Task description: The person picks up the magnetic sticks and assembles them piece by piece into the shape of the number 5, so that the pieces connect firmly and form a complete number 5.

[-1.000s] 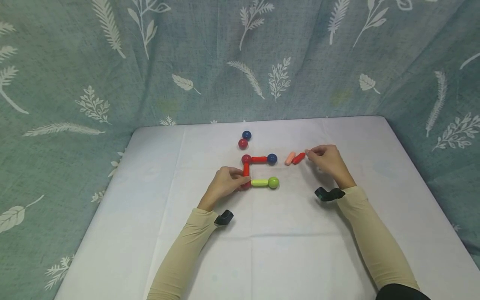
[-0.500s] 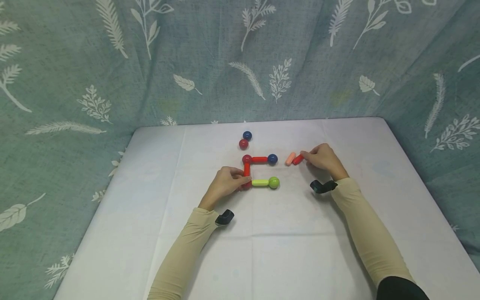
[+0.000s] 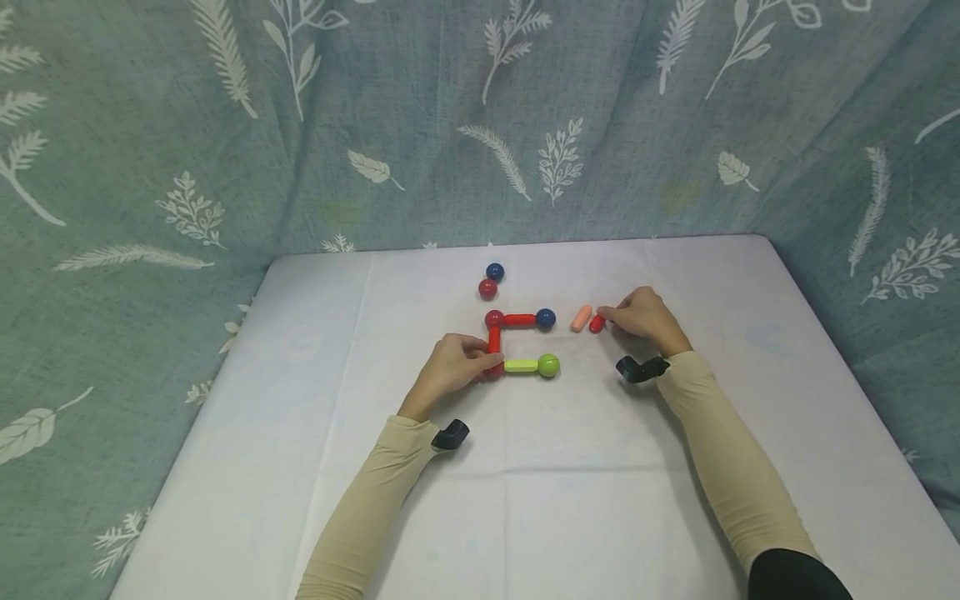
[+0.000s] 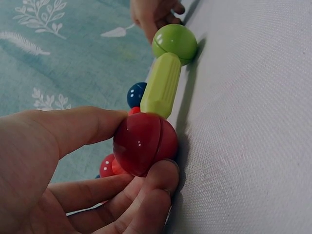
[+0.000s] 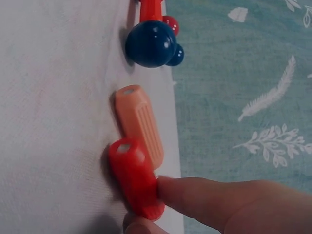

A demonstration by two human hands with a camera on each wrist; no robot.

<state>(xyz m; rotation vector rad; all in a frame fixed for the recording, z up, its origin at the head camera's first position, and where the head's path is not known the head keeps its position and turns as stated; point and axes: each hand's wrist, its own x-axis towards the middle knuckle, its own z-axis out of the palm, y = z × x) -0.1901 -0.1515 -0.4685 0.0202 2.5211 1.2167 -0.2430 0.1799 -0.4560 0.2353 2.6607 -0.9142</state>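
Observation:
My left hand (image 3: 450,367) grips the near corner red ball (image 4: 144,144) of a ball-and-rod toy frame between thumb and fingers. From that ball a yellow-green rod (image 4: 162,85) leads to a green ball (image 4: 174,44). A red rod (image 3: 493,338) joins it to the far red ball (image 3: 494,319), where another red rod (image 3: 519,320) ends in a blue ball (image 3: 545,318). To the right, my right hand (image 3: 647,321) pinches a loose red rod (image 5: 134,178) at its near end between thumb and index finger. Beside it lies a peach rod (image 5: 139,122).
Behind the frame, a loose red ball (image 3: 487,289) and a dark blue ball (image 3: 495,272) sit close together. A white cloth (image 3: 570,500) covers the table, and a leaf-patterned green curtain (image 3: 420,100) hangs past its far edge.
My right hand has moved slightly left, and its fingers have come onto the loose red rod, now covering more of it. My left hand stays on the corner red ball.

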